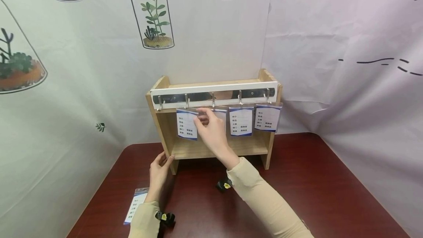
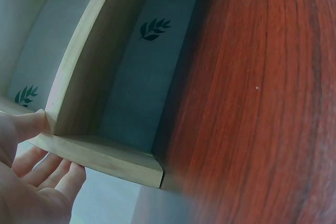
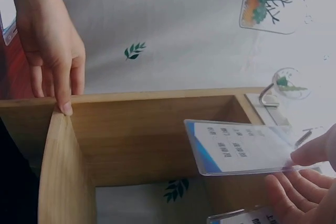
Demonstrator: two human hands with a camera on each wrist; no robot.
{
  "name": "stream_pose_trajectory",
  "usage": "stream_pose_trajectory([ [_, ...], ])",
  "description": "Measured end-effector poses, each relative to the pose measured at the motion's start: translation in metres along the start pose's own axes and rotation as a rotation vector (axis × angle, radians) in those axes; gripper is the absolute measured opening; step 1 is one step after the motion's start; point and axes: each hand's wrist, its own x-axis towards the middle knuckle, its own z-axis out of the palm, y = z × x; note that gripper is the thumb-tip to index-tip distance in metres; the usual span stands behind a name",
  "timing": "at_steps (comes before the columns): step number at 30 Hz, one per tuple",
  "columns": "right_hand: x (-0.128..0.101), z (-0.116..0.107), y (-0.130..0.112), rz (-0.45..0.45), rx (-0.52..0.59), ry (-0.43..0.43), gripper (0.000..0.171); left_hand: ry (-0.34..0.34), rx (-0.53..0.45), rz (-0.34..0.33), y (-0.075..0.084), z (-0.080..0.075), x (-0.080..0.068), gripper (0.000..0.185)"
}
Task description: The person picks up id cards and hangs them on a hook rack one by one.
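Note:
My right hand [image 1: 211,129] pinches the top edge of a clear-sleeved name badge [image 1: 186,125] just below the second hook [image 1: 187,100] from the left. In the right wrist view this badge [image 3: 236,148] sticks out from between thumb and fingers; whether its slot is on the hook cannot be told. My left hand [image 1: 159,172] grips the left side panel of a wooden shelf [image 1: 214,152] near its lower board. The left wrist view has the thumb on one face and the fingers [image 2: 71,182] on the other. Another badge [image 1: 220,115] is partly hidden behind my right hand.
Two badges [image 1: 241,121] hang at the right hooks of the white hook rail [image 1: 211,88]. The leftmost hook [image 1: 160,103] carries nothing. One badge [image 1: 136,205] lies on the dark red table [image 1: 297,194], beside my left forearm. A patterned white cloth [image 1: 214,58] stands behind.

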Motion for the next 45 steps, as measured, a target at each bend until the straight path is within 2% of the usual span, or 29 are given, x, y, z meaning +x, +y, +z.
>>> stream_pose_trajectory([
  [11, -0.01, 0.002, 0.012, 0.044, -0.017, -0.047, 0.027, 0.0, 0.0, -0.012, 0.002, 0.0, 0.0, 0.049],
  [20, -0.021, 0.006, 0.024, 0.053, -0.023, -0.055, 0.02, -0.005, 0.0, -0.018, 0.001, 0.0, 0.0, 0.05],
  [33, -0.033, 0.008, 0.037, 0.07, -0.033, -0.067, 0.019, -0.009, -0.006, -0.016, 0.002, 0.0, 0.0, 0.052],
  [45, -0.05, -0.004, 0.054, 0.122, -0.036, -0.076, 0.016, -0.007, -0.012, -0.023, 0.001, -0.001, 0.0, 0.053],
])
